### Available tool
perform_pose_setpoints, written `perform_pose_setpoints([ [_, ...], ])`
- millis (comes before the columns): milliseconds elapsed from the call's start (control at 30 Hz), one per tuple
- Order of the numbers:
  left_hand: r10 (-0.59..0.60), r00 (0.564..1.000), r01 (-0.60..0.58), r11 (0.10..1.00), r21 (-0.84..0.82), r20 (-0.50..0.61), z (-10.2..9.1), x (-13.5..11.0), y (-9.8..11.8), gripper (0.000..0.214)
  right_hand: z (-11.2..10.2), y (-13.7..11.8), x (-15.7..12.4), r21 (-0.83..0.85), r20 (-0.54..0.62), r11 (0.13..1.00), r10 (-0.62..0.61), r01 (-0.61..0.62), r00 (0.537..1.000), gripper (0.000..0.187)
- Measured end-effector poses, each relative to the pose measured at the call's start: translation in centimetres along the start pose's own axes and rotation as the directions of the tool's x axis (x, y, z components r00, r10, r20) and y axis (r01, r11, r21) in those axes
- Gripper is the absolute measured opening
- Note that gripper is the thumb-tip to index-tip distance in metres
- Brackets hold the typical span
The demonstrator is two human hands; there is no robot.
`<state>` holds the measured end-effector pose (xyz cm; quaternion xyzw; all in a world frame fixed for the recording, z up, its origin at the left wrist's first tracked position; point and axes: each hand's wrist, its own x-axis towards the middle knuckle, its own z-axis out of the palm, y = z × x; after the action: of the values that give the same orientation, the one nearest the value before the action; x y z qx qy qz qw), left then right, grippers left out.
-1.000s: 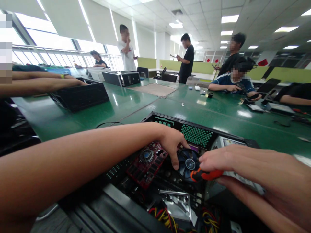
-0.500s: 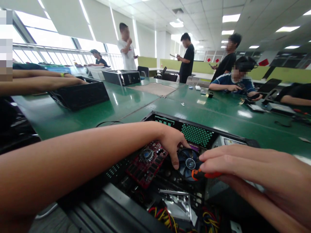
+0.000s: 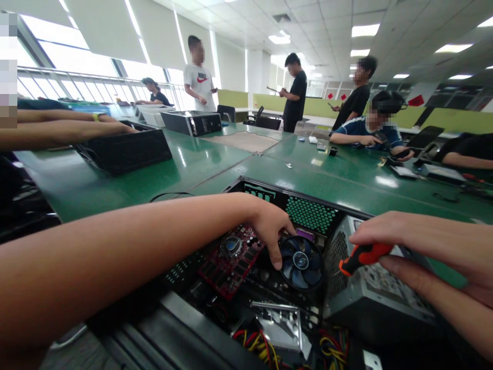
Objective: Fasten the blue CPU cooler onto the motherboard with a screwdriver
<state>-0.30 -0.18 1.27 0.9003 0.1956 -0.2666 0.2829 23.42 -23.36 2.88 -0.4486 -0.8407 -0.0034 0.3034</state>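
Note:
An open black computer case (image 3: pixel 308 201) lies in front of me on the green table (image 3: pixel 215 169). My left hand (image 3: pixel 271 226) reaches into it, fingertips resting at the edge of the blue cooler fan (image 3: pixel 301 262), beside a red graphics card (image 3: pixel 231 259). My right hand (image 3: pixel 427 252) is closed on a screwdriver with an orange and black handle (image 3: pixel 364 254), held above the grey power supply (image 3: pixel 370 288) to the right of the fan. The screwdriver's tip is hidden.
Coloured cables (image 3: pixel 265 349) fill the case's near side. A second black case (image 3: pixel 129 149) stands at the left under another person's arms (image 3: pixel 61 131). More cases (image 3: pixel 192 122) and several people stand or sit at the far side of the table.
My right hand has drawn the screwdriver rightward, off the fan and over the power supply. The fan now shows in full. My left hand has stayed at the fan's edge.

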Motion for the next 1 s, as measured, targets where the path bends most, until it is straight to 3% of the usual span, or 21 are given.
perform_pose_setpoints([
  [233,-0.013,0.999,0.014,0.999,-0.029,0.044,-0.1,-0.1,-0.3,0.079,2.0,-0.4,-0.1,-0.006,0.002,1.0,-0.006,0.006,1.0,0.04],
  [400,-0.023,0.999,0.023,1.0,0.001,0.032,-0.2,-0.2,0.0,0.08,1.1,0.4,-0.6,-0.081,0.017,0.996,0.033,-0.031,0.999,0.038],
  [567,-0.018,1.0,0.018,1.0,-0.018,0.014,-0.1,-0.2,-0.1,0.081,0.1,0.6,-0.6,-0.296,0.169,0.955,0.081,-0.028,0.982,0.035],
  [800,-0.024,0.999,0.025,0.999,-0.02,0.032,0.0,-0.3,-0.1,0.081,-0.1,0.4,0.3,-0.3,0.177,0.954,0.059,-0.004,0.982,0.031],
  [1000,-0.029,0.999,0.03,1.0,-0.007,0.039,-0.1,-0.3,-0.1,0.083,0.3,0.4,-0.4,-0.319,0.178,0.946,0.109,-0.047,0.978,0.034],
])
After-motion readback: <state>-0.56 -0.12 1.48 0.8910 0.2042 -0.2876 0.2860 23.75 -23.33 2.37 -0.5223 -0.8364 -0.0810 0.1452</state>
